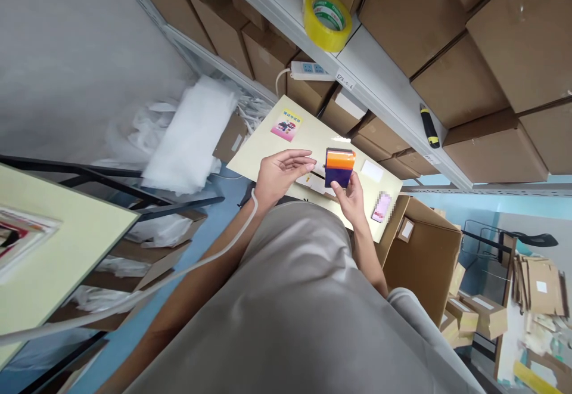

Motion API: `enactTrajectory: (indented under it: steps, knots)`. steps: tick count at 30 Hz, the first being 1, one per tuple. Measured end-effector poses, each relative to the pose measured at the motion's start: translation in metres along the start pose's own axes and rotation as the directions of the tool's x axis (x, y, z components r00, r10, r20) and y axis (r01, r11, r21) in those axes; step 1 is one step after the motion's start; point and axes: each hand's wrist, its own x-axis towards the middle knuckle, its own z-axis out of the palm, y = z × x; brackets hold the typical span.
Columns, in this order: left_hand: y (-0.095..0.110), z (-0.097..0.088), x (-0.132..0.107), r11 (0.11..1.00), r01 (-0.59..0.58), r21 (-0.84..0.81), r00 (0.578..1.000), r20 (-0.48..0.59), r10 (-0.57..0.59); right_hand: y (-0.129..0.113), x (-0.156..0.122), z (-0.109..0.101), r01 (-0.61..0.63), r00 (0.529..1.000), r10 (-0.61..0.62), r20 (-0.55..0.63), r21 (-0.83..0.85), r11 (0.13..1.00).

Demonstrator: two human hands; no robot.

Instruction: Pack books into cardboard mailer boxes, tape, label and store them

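Observation:
My right hand (350, 198) grips a small orange and dark purple box (339, 168) by its lower edge, above the pale yellow table. The box has a glossy front. To its left is my left hand (286, 174), fingers stretched out and slightly apart, pointing at the box without touching it. Nothing shows clearly between the left fingers and thumb. Beneath the hands, partly covered by them, lies a pale flat item (311, 183) on the table. A colourful printed card (286, 126) rests at the table's far left.
A pixelated phone-like item (381, 207) and white paper (372, 170) lie at the right. Above runs a shelf with yellow tape (328, 19), a utility knife (429, 126) and cartons. A power strip (311, 71) sits below it. An open carton (420, 257) stands right; a pale cable (196, 266) crosses my left arm.

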Motion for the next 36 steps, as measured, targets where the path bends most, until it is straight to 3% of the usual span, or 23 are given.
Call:
enactTrajectory:
  steps: [6, 13, 22, 36]
  knots:
    - [0.004, -0.007, 0.009, 0.993, 0.019, -0.119, 0.999, -0.028, -0.022, -0.008, -0.018, -0.009, -0.026, 0.997, 0.029, 0.071, -0.050, 0.998]
    - [0.004, -0.010, 0.015, 0.950, 0.099, -0.295, 0.994, 0.061, -0.085, -0.024, -0.026, -0.013, -0.016, 0.990, 0.031, 0.141, -0.108, 0.994]
    - [0.011, -0.009, 0.015, 0.941, 0.147, -0.303, 0.989, 0.072, -0.132, -0.025, -0.025, -0.012, -0.036, 0.988, 0.050, 0.144, -0.098, 0.994]
    - [0.009, -0.008, 0.013, 0.973, 0.077, -0.219, 0.994, 0.097, -0.056, -0.023, -0.025, -0.011, -0.055, 0.979, 0.079, 0.187, -0.127, 0.990]
